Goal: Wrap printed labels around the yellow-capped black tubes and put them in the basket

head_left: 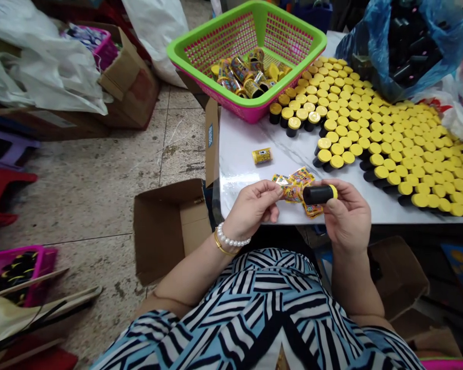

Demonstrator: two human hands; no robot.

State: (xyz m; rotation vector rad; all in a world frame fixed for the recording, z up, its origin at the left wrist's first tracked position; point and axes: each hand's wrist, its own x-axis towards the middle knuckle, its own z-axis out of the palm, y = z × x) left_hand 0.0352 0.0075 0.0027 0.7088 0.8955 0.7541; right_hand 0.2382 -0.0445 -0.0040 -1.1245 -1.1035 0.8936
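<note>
Looking down on a white surface (254,139), crowded on its right half with bare tubes (389,133), black with yellow caps, upright and packed close. Behind, a green and pink basket (200,56) holding only a small heap of wrapped tubes (247,74): by that count, barely begun, far more left bare. Near the front edge, right hand (347,216) clamped around one tube (319,194), held sideways, cap to the right. Left hand (254,205) just beside, fingertips pinched on a sticker (289,192) touching the tube's base. One wrapped tube (262,155) lying alone further back.
</note>
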